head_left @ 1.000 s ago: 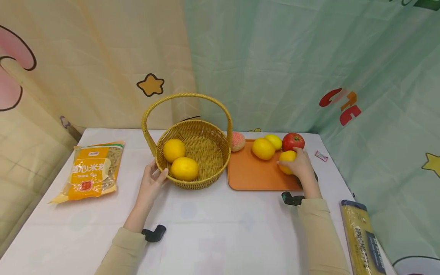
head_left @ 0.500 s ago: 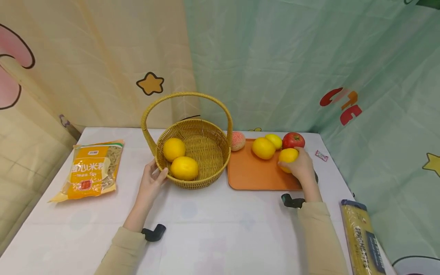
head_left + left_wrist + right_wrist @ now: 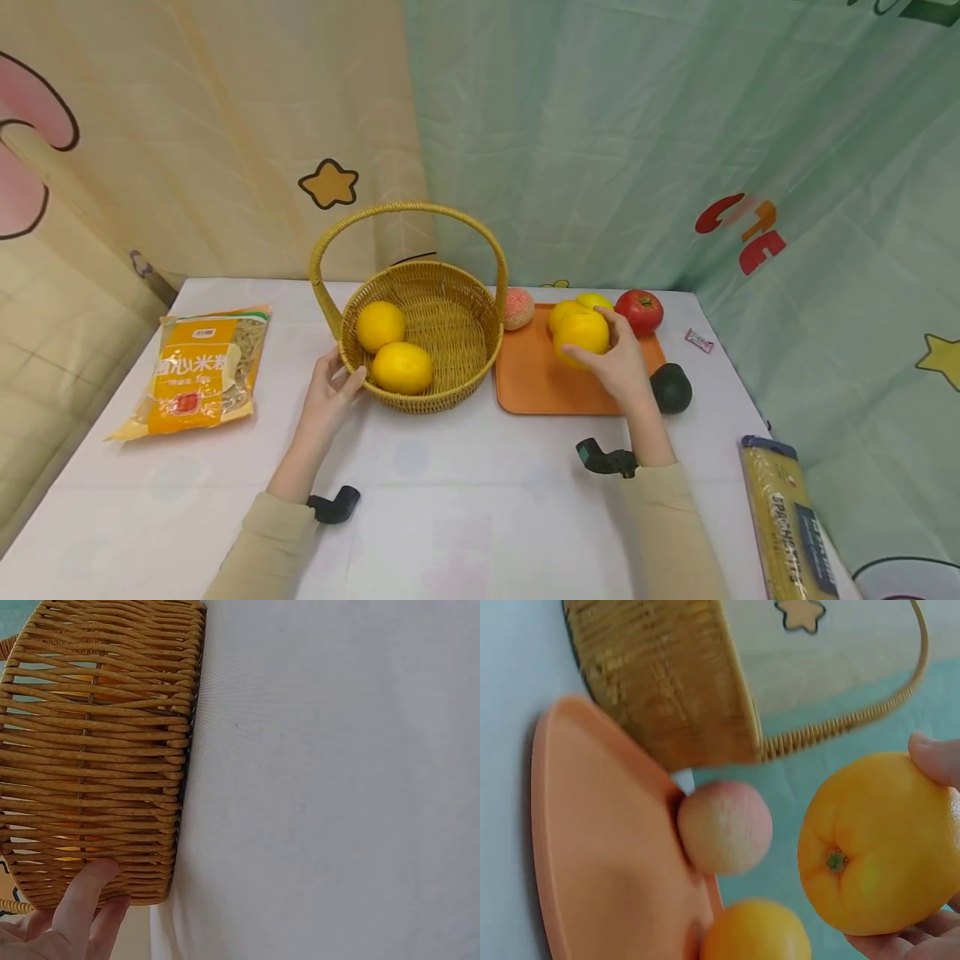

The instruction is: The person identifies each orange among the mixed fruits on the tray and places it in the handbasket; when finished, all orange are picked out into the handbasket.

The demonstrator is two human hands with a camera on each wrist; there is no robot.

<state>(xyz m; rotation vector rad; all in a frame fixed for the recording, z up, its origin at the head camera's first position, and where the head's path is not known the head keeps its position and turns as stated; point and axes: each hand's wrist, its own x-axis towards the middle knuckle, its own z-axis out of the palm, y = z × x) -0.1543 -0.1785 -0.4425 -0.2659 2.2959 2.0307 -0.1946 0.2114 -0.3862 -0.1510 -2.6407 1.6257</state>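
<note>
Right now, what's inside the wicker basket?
Inside the wicker basket, a rounder yellow fruit and a more oval yellow fruit sit toward the left; whatever is directly beneath them is covered.

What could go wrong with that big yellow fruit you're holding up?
The yellow fruit is round and pinched between the right hand's thumb and fingers, so it might slip and drop.

If it falls, it could bump the other fruit on the orange tray and send some rolling.

If it goes toward the basket, it might knock the tall handle, and the left hand only touches one side.
</note>
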